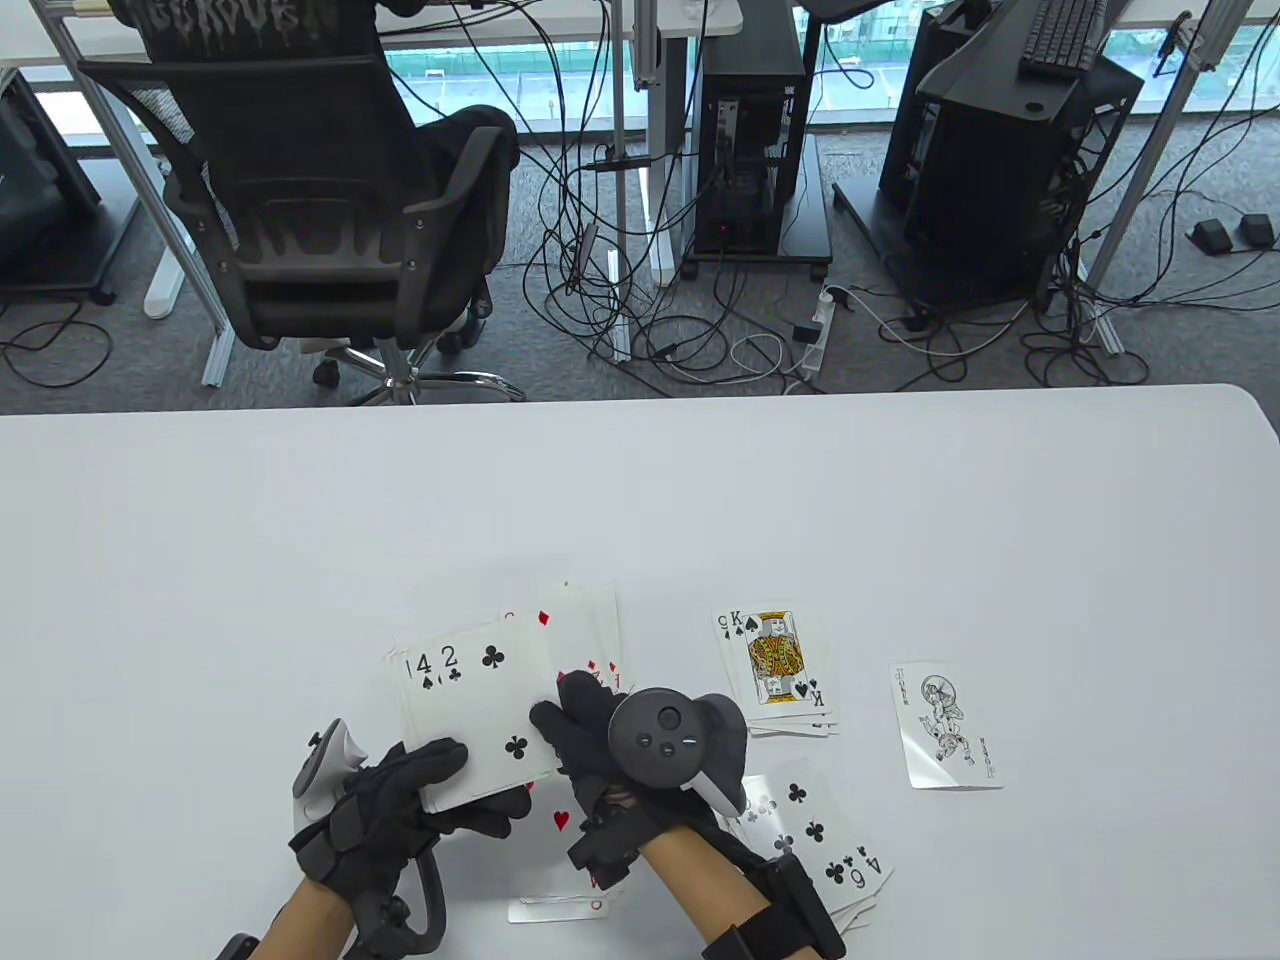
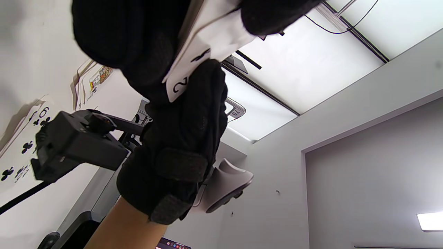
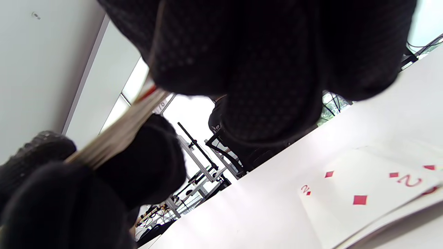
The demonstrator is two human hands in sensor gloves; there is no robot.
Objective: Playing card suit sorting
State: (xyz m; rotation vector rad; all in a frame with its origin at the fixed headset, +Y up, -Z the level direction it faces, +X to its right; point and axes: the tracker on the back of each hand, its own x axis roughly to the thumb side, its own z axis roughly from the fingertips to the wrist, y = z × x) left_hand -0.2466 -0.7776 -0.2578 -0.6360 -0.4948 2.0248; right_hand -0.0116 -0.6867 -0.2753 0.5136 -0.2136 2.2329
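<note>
I am holding a fanned stack of cards [image 1: 478, 715] in my left hand [image 1: 400, 800], thumb curled over its lower edge and fingers wrapped beneath; the two of clubs [image 1: 495, 710] is lying on top, with a four of spades showing just behind it at the left. My right hand [image 1: 590, 740] is closing its fingertips [image 1: 575, 690] on the right edge of that top card, pinching it; the tracker [image 1: 675, 745] is sitting on the back of this hand. On the white table [image 1: 640, 500] four face-up groups are lying: a diamond pile [image 1: 585, 625] just beyond the held stack, a spade pile topped by a king [image 1: 772, 665] to the right of my right hand, a club pile topped by a six [image 1: 830, 835] beside my right wrist, and a heart pile [image 1: 560, 860] partly hidden beneath my hands. A joker [image 1: 945, 727] is lying apart at the far right. In the right wrist view the two of diamonds [image 3: 360, 193] is lying uppermost on its pile.
</note>
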